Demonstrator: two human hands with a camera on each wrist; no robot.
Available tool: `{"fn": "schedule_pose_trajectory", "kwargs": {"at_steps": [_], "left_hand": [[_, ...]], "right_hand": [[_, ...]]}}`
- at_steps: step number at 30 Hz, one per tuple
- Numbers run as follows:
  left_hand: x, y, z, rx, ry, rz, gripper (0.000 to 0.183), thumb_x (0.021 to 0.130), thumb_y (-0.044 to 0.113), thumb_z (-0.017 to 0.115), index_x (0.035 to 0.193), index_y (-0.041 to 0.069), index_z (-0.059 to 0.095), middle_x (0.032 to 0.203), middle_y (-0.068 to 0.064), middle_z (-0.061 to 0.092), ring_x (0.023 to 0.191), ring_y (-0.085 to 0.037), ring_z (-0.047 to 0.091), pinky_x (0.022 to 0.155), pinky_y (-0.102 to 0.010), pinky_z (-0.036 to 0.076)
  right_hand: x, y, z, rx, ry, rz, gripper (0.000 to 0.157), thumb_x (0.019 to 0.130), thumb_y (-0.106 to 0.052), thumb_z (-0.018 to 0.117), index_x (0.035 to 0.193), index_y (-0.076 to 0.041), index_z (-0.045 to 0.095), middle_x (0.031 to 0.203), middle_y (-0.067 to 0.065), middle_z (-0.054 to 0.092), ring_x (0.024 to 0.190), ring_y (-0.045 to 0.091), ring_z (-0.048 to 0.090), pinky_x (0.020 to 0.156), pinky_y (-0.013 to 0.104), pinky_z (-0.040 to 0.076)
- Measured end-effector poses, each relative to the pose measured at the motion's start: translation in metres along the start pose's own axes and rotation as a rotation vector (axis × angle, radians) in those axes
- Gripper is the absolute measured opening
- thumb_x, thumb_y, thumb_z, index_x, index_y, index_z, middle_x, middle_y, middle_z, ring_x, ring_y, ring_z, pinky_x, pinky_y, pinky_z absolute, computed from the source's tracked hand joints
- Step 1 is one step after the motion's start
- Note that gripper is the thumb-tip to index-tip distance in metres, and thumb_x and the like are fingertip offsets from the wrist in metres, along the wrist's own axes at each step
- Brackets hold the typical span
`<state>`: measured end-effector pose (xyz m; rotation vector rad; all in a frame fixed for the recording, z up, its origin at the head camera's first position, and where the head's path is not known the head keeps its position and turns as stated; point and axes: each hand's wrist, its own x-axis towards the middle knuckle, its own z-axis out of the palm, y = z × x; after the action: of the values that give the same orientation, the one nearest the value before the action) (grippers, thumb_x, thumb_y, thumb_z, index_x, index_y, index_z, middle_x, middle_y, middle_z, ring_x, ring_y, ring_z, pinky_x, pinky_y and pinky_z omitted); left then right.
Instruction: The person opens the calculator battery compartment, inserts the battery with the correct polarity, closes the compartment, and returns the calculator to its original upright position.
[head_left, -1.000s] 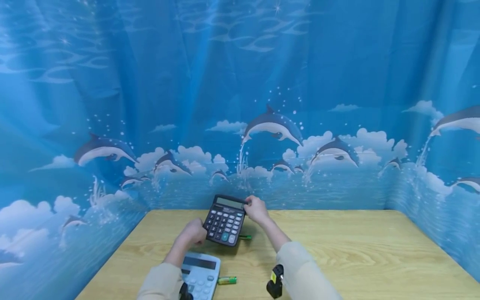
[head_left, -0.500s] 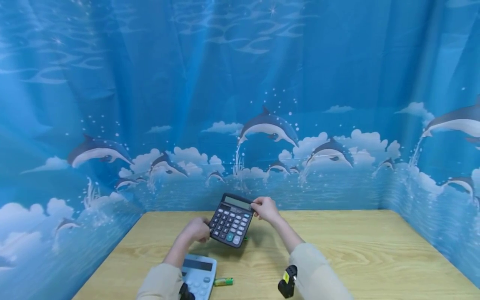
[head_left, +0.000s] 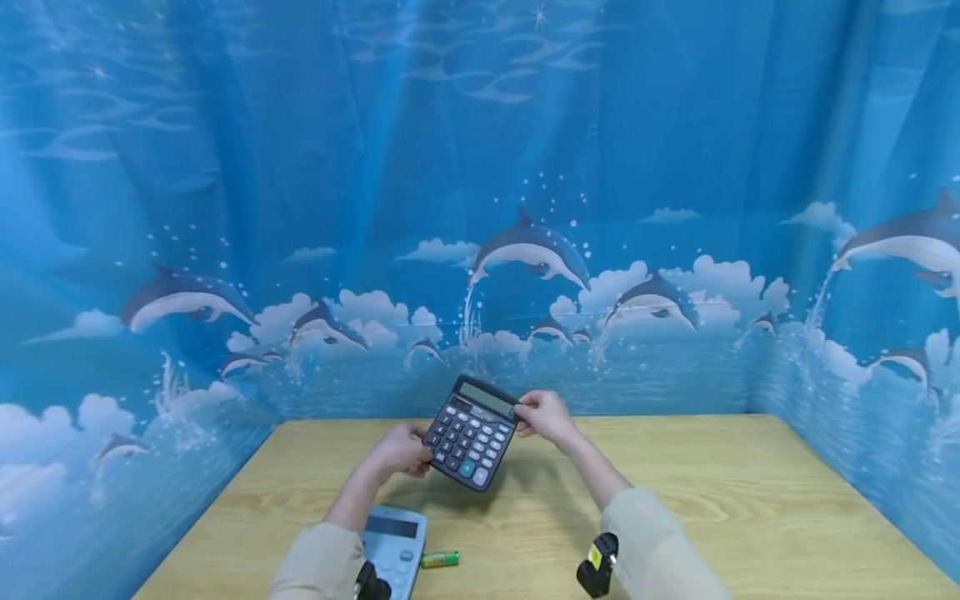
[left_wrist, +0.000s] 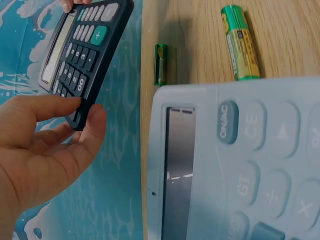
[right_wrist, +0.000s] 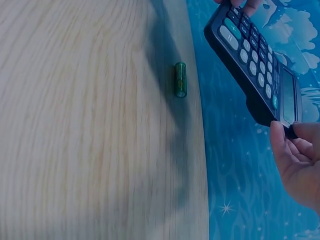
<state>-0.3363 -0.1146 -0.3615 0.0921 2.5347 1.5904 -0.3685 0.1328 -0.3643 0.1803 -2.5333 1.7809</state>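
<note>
In the head view, a black calculator is held tilted above the counter, with the left hand at its lower left corner and the right hand by the display. Both grips pinch it at just 2 corners, so it could swivel about that diagonal, or drop, if either slackened. A pale blue calculator lies partly hidden by the left sleeve, a green battery beside it; a low forearm sweep could knock either.

In the left wrist view, the left grip pinches only a small bit of edge; a slip would probably swing that end down. A 2nd battery lies near the counter's far edge and, being round, might roll if bumped.

In the right wrist view, the right grip pinches the corner beside the display; uneven pulling could twist it loose. A fall might strike the 2nd battery.
</note>
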Motion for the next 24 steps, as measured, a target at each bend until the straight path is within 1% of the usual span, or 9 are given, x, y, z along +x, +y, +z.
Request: {"fn": "schedule_pose_trajectory", "kwargs": {"at_steps": [4, 9, 12, 18, 20, 24], "left_hand": [[0.000, 0.003, 0.003, 0.033, 0.021, 0.014, 0.036, 0.070, -0.013, 0.053, 0.106, -0.011, 0.049, 0.070, -0.014, 0.057, 0.054, -0.018, 0.056, 0.055, -0.033, 0.054], [0.000, 0.006, 0.006, 0.077, 0.027, 0.006, 0.037, 0.071, -0.013, 0.054, 0.108, -0.011, 0.051, 0.075, -0.015, 0.059, 0.059, -0.020, 0.058, 0.058, -0.033, 0.055], [0.000, 0.006, 0.008, 0.082, 0.017, 0.018, 0.036, 0.070, -0.013, 0.054, 0.106, -0.011, 0.051, 0.073, -0.015, 0.058, 0.058, -0.021, 0.058, 0.058, -0.034, 0.055], [-0.001, 0.004, 0.016, 0.070, -0.003, 0.064, 0.033, 0.069, -0.014, 0.053, 0.102, -0.013, 0.052, 0.069, -0.014, 0.057, 0.054, -0.018, 0.057, 0.054, -0.033, 0.054], [-0.001, 0.005, 0.018, 0.074, -0.009, 0.071, 0.033, 0.070, -0.014, 0.053, 0.103, -0.013, 0.052, 0.068, -0.013, 0.057, 0.053, -0.018, 0.056, 0.053, -0.032, 0.054], [-0.002, 0.008, 0.023, 0.087, -0.022, 0.077, 0.036, 0.070, -0.014, 0.054, 0.106, -0.013, 0.052, 0.070, -0.014, 0.058, 0.054, -0.018, 0.056, 0.053, -0.031, 0.054]], "right_hand": [[-0.003, 0.003, -0.004, 0.014, 0.000, 0.011, 0.017, 0.091, -0.003, 0.054, 0.102, 0.010, 0.059, 0.074, 0.014, 0.062, 0.058, 0.014, 0.061, 0.063, 0.035, 0.055], [-0.009, 0.007, -0.008, 0.012, -0.012, 0.003, 0.017, 0.092, -0.003, 0.053, 0.103, 0.009, 0.057, 0.077, 0.015, 0.061, 0.062, 0.016, 0.062, 0.064, 0.035, 0.055], [-0.012, 0.009, -0.011, 0.001, -0.023, -0.009, 0.016, 0.092, -0.003, 0.053, 0.102, 0.009, 0.057, 0.078, 0.015, 0.061, 0.065, 0.019, 0.062, 0.066, 0.037, 0.055], [-0.023, 0.011, -0.017, -0.035, -0.024, -0.052, 0.015, 0.092, -0.003, 0.051, 0.100, 0.009, 0.055, 0.081, 0.015, 0.059, 0.070, 0.028, 0.064, 0.061, 0.034, 0.055], [-0.027, 0.011, -0.019, -0.029, -0.025, -0.054, 0.015, 0.093, -0.003, 0.050, 0.101, 0.009, 0.053, 0.084, 0.016, 0.058, 0.070, 0.029, 0.064, 0.060, 0.034, 0.055], [-0.034, 0.013, -0.024, -0.009, -0.017, -0.053, 0.016, 0.094, -0.003, 0.049, 0.103, 0.009, 0.051, 0.088, 0.017, 0.055, 0.069, 0.026, 0.064, 0.061, 0.034, 0.055]]}}
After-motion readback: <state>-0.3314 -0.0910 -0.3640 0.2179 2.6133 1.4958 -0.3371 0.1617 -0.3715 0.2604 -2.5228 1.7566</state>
